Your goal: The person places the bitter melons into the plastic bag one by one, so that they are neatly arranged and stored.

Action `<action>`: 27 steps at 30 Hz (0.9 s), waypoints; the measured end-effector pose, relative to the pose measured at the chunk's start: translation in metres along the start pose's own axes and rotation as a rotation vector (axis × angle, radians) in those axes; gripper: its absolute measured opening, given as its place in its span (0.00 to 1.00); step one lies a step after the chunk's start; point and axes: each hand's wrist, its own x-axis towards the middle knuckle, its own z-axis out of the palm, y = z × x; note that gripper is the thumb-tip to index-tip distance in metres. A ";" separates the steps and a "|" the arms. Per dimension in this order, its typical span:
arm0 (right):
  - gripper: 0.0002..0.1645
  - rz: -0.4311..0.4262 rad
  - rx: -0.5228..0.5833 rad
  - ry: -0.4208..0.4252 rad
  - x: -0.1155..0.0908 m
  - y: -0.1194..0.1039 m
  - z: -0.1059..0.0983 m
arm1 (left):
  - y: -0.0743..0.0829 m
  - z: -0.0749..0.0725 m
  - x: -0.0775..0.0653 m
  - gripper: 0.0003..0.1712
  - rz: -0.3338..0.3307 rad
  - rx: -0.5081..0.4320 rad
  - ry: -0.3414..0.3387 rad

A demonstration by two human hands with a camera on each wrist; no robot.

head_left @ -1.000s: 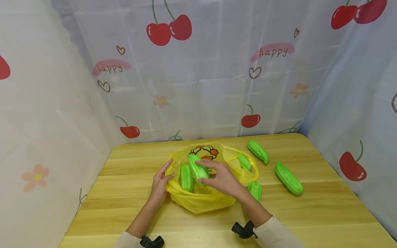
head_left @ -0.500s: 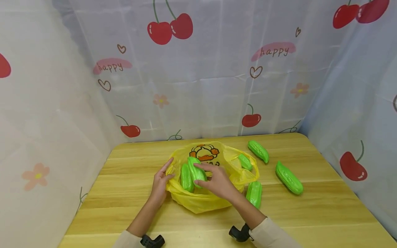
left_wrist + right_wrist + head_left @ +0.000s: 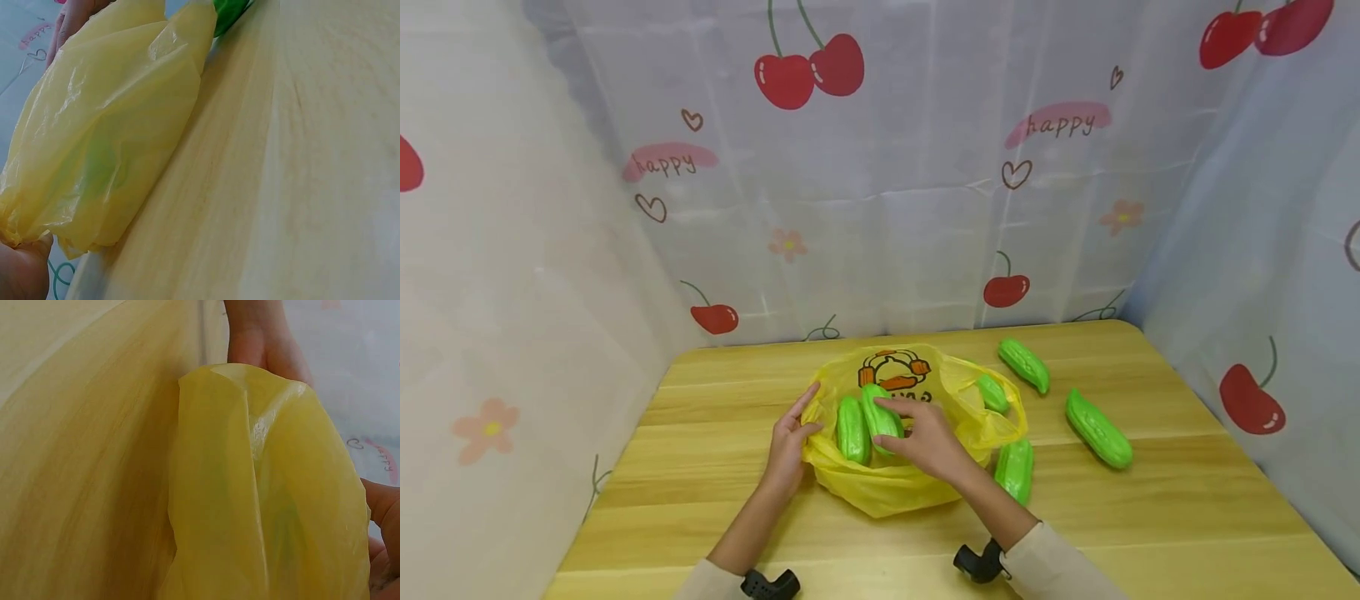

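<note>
Behind the table and down both sides, a white sheet hangs in folds, printed with red cherries, hearts, pink flowers and "happy". Wood-grain table, light yellow-brown, back edge close to the sheet. Yellow plastic bag sits about mid-table, mouth spread wide and facing up; duck print shows inside its far wall, lettering under it partly covered. Beige sleeves come in from the bottom. Left hand at the bag's left rim: thumb and fingers only slightly apart, bag edge pinched between them. Right hand over the bag's mouth, partly closed, thumb and fingers round a green gourd. That gourd is inside the bag, tilted; just left of it lies a second gourd, can't tell if touching. Left wrist view: green shows dimly through the bag wall. Third gourd is framed by the bag's right handle loop; can't tell if inside the bag. Right of the bag, three on the table: far gourd, outer gourd well apart from the bag, near gourd beside the bag, partly behind the right forearm. Smallest: black wrist devices, one per arm.
</note>
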 end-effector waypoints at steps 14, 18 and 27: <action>0.32 0.089 -0.061 -0.014 0.009 0.005 0.001 | 0.000 -0.001 0.001 0.37 0.007 0.013 0.005; 0.32 0.122 -0.057 -0.053 0.012 0.006 0.004 | 0.001 -0.001 0.001 0.37 0.012 0.021 -0.004; 0.32 0.134 -0.040 -0.153 0.016 0.008 0.005 | 0.001 -0.002 0.001 0.37 0.001 -0.009 -0.022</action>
